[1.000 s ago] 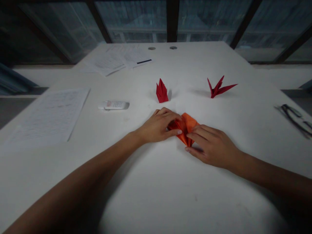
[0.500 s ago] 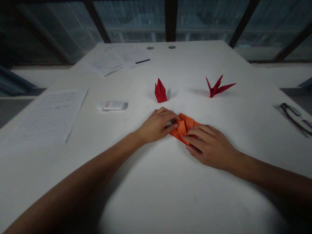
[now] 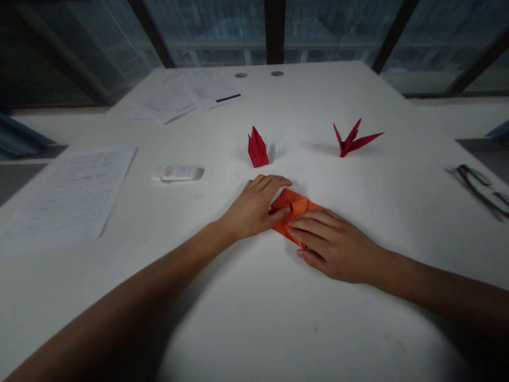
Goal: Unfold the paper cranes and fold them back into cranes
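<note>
Bright orange folded paper (image 3: 284,199) at centre, in plain colour. Beyond it, two solid deep-red paper figures: one on the left (image 3: 258,150), one on the right (image 3: 351,142). Plain white table (image 3: 246,313). At left, a white sheet (image 3: 75,191) with rows of grey lines, and a white tube (image 3: 178,173) with reddish and grey markings. Black-framed glasses (image 3: 479,185) at right.

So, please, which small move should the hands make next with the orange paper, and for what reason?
I would suggest that the right hand press gently along the folded paper: its fingers lie across the folds, and the left hand has its thumb on the other side, so it could probably steady it.
</note>
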Available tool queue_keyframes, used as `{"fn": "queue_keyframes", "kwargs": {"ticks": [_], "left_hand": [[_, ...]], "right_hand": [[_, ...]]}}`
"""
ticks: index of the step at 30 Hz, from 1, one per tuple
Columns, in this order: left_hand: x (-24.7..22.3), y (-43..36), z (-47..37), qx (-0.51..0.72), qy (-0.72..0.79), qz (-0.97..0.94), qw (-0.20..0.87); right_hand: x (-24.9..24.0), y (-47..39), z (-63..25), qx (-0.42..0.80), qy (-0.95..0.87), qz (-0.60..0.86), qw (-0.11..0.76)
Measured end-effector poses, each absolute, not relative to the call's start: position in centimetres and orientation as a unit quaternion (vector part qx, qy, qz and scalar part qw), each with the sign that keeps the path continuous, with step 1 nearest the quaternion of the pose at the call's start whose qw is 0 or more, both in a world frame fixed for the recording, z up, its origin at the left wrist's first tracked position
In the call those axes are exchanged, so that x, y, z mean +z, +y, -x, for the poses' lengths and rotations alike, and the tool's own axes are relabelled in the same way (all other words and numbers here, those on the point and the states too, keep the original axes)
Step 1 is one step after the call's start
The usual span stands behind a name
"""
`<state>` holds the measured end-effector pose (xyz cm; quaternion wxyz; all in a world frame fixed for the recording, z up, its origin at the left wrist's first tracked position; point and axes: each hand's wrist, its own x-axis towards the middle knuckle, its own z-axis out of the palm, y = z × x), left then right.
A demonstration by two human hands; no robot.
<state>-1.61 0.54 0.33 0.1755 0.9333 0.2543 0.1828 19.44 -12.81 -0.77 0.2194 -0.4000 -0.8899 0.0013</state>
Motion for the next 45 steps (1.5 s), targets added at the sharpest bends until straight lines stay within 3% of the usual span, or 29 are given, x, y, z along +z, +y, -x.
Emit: {"fn": "queue_keyframes", "kwargs": {"ticks": [14,20,29,37,45], "left_hand": [[0.3,0.7,1.6,0.162,0.247,-0.942,0.159],[0.2,1.0,1.7,0.198,0.220,-0.931,0.214],[-0.4,1.7,1.6,0.246,0.248,-0.857,0.378],[-0.5,1.5,1.3,0.236,0.255,-0.850,0.395],[0.5,1.3,1.6,0.234,0.166,-0.839,0.462]], "right_hand": [[-0.8,-12.6,-19.6,0.023,-0.898,0.373,0.234],[-0.7,-12.6,-19.6,0.036,-0.895,0.378,0.235],[-0.3,-12.7,-19.7,0.056,-0.880,0.426,0.204],[-0.5,-12.7,-19.9,0.026,-0.893,0.419,0.160],[-0.5,-12.7,-19.7,0.004,-0.893,0.425,0.149]]}}
